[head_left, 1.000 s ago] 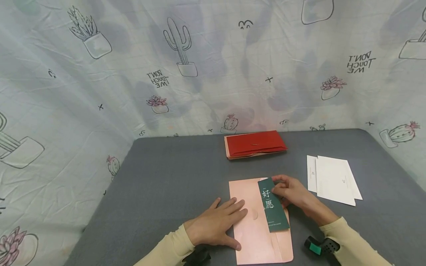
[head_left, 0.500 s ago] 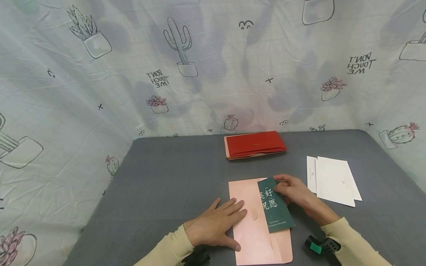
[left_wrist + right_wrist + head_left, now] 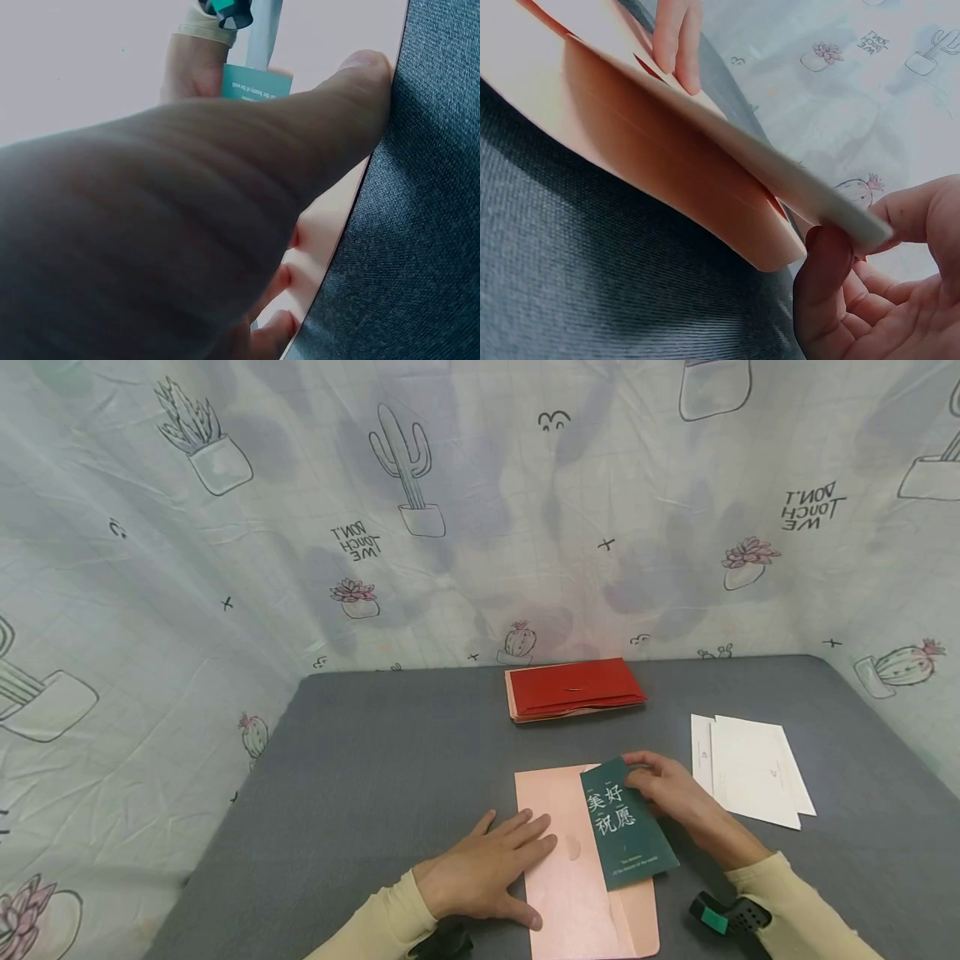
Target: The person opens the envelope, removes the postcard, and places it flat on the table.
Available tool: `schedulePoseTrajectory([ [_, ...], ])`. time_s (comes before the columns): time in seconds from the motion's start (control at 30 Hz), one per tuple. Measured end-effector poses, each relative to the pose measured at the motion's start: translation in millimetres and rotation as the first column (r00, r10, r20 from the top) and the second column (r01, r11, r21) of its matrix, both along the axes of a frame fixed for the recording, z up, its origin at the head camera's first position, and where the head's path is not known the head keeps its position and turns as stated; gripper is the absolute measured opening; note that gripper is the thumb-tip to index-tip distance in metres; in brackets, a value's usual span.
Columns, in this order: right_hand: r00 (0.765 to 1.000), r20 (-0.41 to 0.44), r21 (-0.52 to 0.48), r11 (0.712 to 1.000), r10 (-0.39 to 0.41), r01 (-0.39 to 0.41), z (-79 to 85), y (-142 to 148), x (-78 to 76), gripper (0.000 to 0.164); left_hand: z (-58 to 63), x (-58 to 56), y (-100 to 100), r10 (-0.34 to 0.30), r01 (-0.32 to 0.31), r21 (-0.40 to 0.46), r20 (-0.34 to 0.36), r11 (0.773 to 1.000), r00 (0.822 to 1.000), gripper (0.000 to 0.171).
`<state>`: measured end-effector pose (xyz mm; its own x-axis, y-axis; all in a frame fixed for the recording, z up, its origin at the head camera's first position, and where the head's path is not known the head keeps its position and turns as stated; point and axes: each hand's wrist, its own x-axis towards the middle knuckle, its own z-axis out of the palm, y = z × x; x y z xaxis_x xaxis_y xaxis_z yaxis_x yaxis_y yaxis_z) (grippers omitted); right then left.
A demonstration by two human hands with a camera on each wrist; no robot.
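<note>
A pink envelope [image 3: 562,893] lies at the front of the table, its opening along the right side. My left hand [image 3: 486,870] rests on it with fingers spread and straight. Out of the opening sticks a dark green card [image 3: 632,845] with white characters; its left part is hidden inside the envelope. My right hand [image 3: 675,793] pinches the card near its upper right corner. In the right wrist view, the thumb and fingers hold the end of the card [image 3: 802,184], which is tilted above the envelope's flap [image 3: 769,251].
Red and pink envelopes [image 3: 577,685] lie stacked at the back of the grey table [image 3: 397,760]. Several white cards [image 3: 753,768] overlap at the right. A patterned cloth [image 3: 480,510] hangs behind and at the sides.
My right hand has moved right, drawing the green card further out of the pink envelope, so more characters show. The left hand has stayed in place.
</note>
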<state>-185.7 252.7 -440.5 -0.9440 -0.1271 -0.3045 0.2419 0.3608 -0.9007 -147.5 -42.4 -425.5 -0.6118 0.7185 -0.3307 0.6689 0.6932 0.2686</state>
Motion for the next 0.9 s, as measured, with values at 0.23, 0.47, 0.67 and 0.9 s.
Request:
schedulePoseTrajectory([
  [0.23,1.0,0.002,0.023,1.0,-0.001,0.0,2.7,2.5,1.9,0.052,-0.7,-0.4,-0.9,-0.009,0.009,0.011,0.001,1.0,1.0,0.095],
  [0.47,1.0,-0.003,0.044,0.999,-0.021,0.021,5.8,6.8,0.2,0.05,-0.6,-1.3,-1.4,-0.015,0.015,0.017,0.011,1.0,1.0,0.095],
  [0.67,1.0,-0.006,0.013,1.0,-0.026,0.027,10.1,10.7,0.0,0.049,-0.2,-0.7,-0.9,-0.016,0.015,0.009,0.013,1.0,1.0,0.095],
  [0.9,1.0,-0.016,-0.008,1.0,-0.023,0.023,16.4,16.5,-0.9,0.051,-0.5,-1.2,-2.3,-0.021,0.02,0.019,0.016,1.0,1.0,0.094],
])
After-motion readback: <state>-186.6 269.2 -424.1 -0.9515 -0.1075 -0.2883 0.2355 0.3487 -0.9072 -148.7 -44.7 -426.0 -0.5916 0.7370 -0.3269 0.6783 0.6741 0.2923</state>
